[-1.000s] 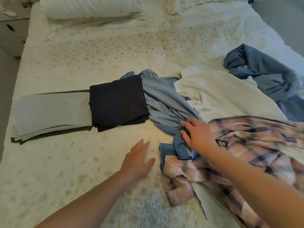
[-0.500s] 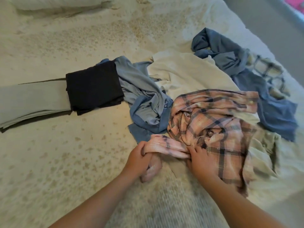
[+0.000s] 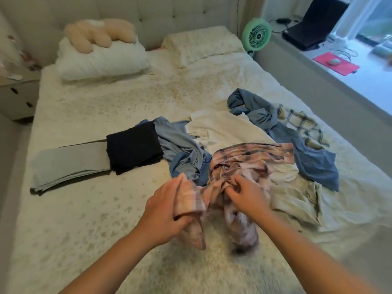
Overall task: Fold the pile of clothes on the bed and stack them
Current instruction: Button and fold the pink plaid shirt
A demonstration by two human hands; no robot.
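A pink plaid shirt (image 3: 250,162) lies crumpled at the near edge of the clothes pile on the bed (image 3: 84,209). My left hand (image 3: 163,211) grips one bunched end of it, lifted off the bedspread. My right hand (image 3: 246,196) pinches a fold of the same shirt just to the right. Behind it lie a light blue shirt (image 3: 182,153), a cream garment (image 3: 224,130) and darker blue clothes (image 3: 297,153). To the left sit a folded dark garment (image 3: 133,146) and folded grey trousers (image 3: 72,164).
Two pillows (image 3: 101,58) and a plush cushion (image 3: 99,32) lie at the headboard. A green fan (image 3: 256,35) stands at the bed's far right corner. A window ledge (image 3: 318,73) with a laptop (image 3: 311,28) runs along the right. A white drawer unit (image 3: 17,98) stands left.
My right hand left the blue shirt. Both hands took hold of the plaid shirt and raised its near end. The camera has tilted up, showing the headboard and window.
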